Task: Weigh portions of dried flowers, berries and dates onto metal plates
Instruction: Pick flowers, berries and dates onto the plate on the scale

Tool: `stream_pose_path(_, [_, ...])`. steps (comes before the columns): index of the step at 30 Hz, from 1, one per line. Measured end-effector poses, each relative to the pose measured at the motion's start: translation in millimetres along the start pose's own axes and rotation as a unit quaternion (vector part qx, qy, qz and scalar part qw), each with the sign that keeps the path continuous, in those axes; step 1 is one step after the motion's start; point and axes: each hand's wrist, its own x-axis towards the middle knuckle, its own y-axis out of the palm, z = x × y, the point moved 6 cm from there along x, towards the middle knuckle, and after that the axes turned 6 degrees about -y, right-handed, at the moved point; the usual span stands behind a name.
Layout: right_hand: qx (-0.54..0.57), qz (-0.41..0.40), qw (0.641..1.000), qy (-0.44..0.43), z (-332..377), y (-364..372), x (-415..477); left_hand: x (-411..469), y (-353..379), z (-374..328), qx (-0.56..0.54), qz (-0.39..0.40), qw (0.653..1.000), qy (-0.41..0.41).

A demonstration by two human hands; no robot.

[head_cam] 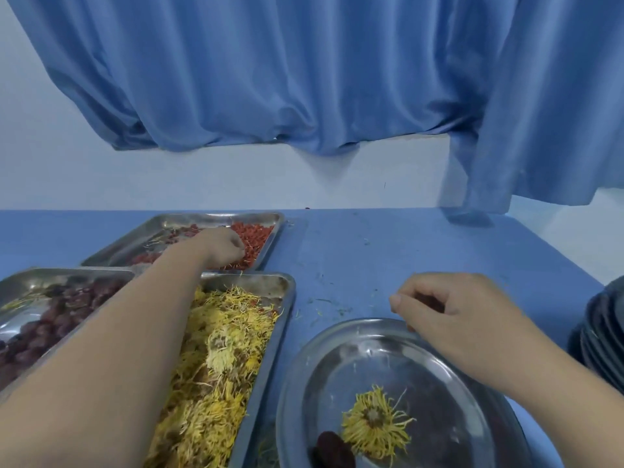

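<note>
My left hand (221,244) reaches across to the far metal tray (270,219), its fingers pinched down in the red berries (256,236). My right hand (449,312) hovers over the far rim of a round metal plate (422,373), fingers curled around something dark red that I cannot make out. One dried yellow flower (374,420) and a dark date (332,450) lie on that plate. A near tray (280,285) holds a heap of dried yellow flowers (219,349). A left tray (20,282) holds dark red dates (67,305).
A stack of round metal plates (601,332) stands at the right edge of the blue table (371,248). Flower bits are scattered on the table between trays and plate. A blue curtain (304,79) hangs behind against a white wall.
</note>
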Motion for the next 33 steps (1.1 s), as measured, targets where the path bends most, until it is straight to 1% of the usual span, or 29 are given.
stream_pose_path(4, [0.007, -0.003, 1.000, 0.011, -6.1, -0.9, -2.3, 18.2, 9.9, -0.1, 0.042, 0.006, 0.998, -0.039])
stream_pose_path(7, [0.014, -0.001, 1.000, 0.017, -8.1, -1.3, -2.1, 26.8, 20.8, 7.0, 0.078, 0.032, 0.994, -0.067])
stream_pose_path(9, [0.023, -0.003, 1.000, 0.020, -9.3, -2.0, -2.0, 30.9, 26.6, 9.3, 0.107, 0.044, 0.991, -0.069])
stream_pose_path(11, [0.028, -0.006, 0.999, 0.025, -9.8, -2.9, -2.2, 33.6, 26.9, 8.5, 0.120, 0.032, 0.990, -0.060])
stream_pose_path(18, [0.038, -0.001, 0.999, 0.029, -9.2, -2.1, -1.3, 35.6, 17.1, 18.8, 0.078, -0.023, 0.995, -0.049])
stream_pose_path(20, [0.042, -0.003, 0.999, 0.030, -9.2, -3.4, -1.4, 34.0, 10.3, 19.0, 0.080, -0.031, 0.996, -0.036])
stream_pose_path(22, [0.043, -0.004, 0.999, 0.031, -9.0, -4.7, -1.2, 33.4, -0.7, 16.6, 0.074, -0.060, 0.995, -0.017])
stream_pose_path(24, [0.046, -0.003, 0.998, 0.032, -9.0, -5.5, -1.0, 31.2, -11.6, 13.5, 0.046, -0.099, 0.994, -0.003])
stream_pose_path(26, [0.051, -0.001, 0.998, 0.032, -9.0, -5.6, -1.0, 28.6, -16.5, 12.9, 0.006, -0.116, 0.993, 0.003])
stream_pose_path(29, [0.056, 0.001, 0.998, 0.030, -9.9, -5.4, -1.0, 26.2, -13.9, 14.7, -0.045, -0.102, 0.994, 0.004])
stream_pose_path(31, [0.053, -0.001, 0.998, 0.030, -10.3, -5.6, -1.1, 23.4, -12.8, 15.9, -0.111, -0.086, 0.990, -0.001])
stream_pose_path(33, [0.054, -0.005, 0.998, 0.029, -10.2, -7.2, -0.5, 18.3, -15.6, 15.4, -0.191, -0.072, 0.979, -0.007])
